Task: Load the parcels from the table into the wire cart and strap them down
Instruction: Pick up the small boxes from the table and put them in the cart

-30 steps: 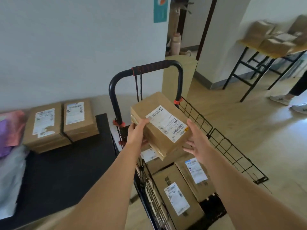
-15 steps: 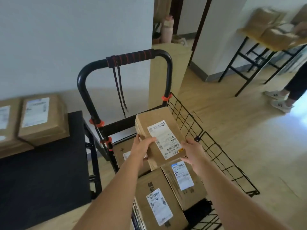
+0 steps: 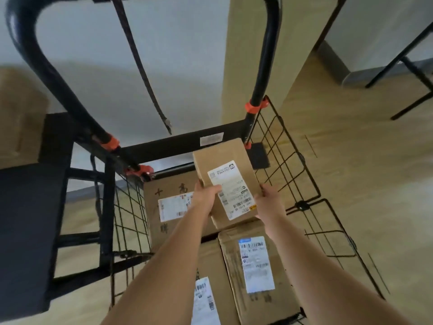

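Note:
I hold a brown cardboard parcel [image 3: 222, 160] with a white label between both hands, low inside the black wire cart [image 3: 290, 165], at its far right end. My left hand [image 3: 206, 195] grips its near left edge, my right hand [image 3: 269, 202] its near right corner. Under and around it lie other parcels: one with handwritten marks [image 3: 168, 195] at the far left, one with a blue-topped label [image 3: 253, 266] in front, and one [image 3: 206, 299] at the bottom edge. A black strap [image 3: 143, 71] hangs from the cart's handle [image 3: 54, 73].
The black table [image 3: 25, 231] stands left of the cart, with a brown parcel [image 3: 18, 113] on its far part. A tall cardboard panel [image 3: 248, 55] leans behind the cart. Black legs of another table [image 3: 403, 62] show at the upper right on the wooden floor.
Both hands have lowered the parcel from above the cart down into its far right end, and my head has moved in closer over the cart.

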A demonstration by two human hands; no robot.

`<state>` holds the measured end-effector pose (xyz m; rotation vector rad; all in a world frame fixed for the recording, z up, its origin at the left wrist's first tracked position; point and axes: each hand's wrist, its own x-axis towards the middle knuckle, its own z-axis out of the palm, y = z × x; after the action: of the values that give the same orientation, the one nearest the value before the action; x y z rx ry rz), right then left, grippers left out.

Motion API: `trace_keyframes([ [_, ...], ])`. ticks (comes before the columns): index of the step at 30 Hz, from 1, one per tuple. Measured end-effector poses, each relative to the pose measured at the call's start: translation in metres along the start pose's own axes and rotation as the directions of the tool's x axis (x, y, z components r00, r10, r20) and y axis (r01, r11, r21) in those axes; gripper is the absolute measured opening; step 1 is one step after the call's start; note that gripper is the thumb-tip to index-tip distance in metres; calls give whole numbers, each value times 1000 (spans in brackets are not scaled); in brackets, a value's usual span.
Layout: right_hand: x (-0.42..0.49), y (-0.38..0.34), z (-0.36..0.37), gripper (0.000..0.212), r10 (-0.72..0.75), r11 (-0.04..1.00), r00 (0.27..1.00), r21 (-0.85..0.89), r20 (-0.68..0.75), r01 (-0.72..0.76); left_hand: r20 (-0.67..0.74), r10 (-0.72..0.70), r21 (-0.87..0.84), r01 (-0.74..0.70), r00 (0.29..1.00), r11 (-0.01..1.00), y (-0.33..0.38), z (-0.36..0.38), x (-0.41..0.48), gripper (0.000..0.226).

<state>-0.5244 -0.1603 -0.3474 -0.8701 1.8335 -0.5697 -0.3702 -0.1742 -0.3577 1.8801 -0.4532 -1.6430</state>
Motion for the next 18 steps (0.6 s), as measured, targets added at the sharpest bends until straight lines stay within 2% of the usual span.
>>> trace_keyframes([
  [7, 46, 42, 7, 22, 54, 997, 998, -62, 21, -53, -35, -92, 95, 95, 995, 991, -40, 25, 51, 50],
  [11, 54, 55, 5, 26, 45, 990, 998, -134, 33, -40, -35, -124, 69, 126, 992, 990, -48, 33, 60, 56],
  [18, 66, 52, -1, 25, 23, 994, 999, -109, 36, -19, -5, -64, 65, 65, 998, 996, -46, 38, 69, 65],
])
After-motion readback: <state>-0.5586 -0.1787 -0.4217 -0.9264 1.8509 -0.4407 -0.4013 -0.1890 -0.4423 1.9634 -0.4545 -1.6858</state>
